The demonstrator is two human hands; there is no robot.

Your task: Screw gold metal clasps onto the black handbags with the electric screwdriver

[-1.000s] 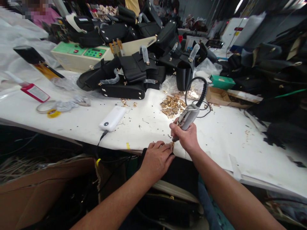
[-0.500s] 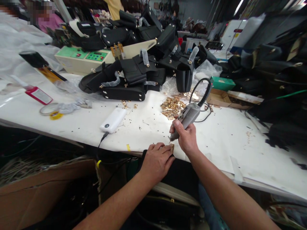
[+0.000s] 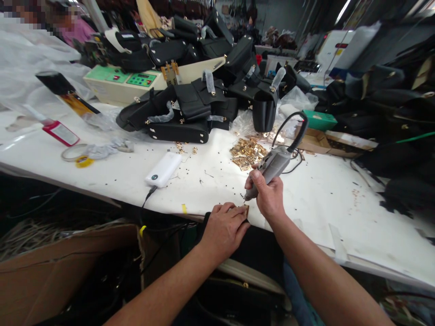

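My right hand [image 3: 270,197] is wrapped round a grey electric screwdriver [image 3: 272,165], its tip pointing down to the left and its cable rising from the back end. Right at the table's front edge, my left hand [image 3: 224,226] is closed over a black bag [image 3: 263,242], most of it hidden by the hand and the table. A small gold fitting [image 3: 247,210] shows at the left fingertips, just under the screwdriver tip. Whether the tip touches it I cannot tell. Beyond the screwdriver, a heap of gold metal fittings [image 3: 246,153] lies on the white table [image 3: 306,199].
Black bags [image 3: 193,102] are piled at the back beside a green-topped machine [image 3: 118,83]. A white power bank [image 3: 163,170], a red bottle [image 3: 61,132] and small dark screws lie on the table. A cardboard box [image 3: 319,141] stands at right, a larger carton [image 3: 112,244] below left.
The view has shifted slightly, so everything appears a little further right. Both hands keep the same hold, and the screwdriver stays at the gold fitting.
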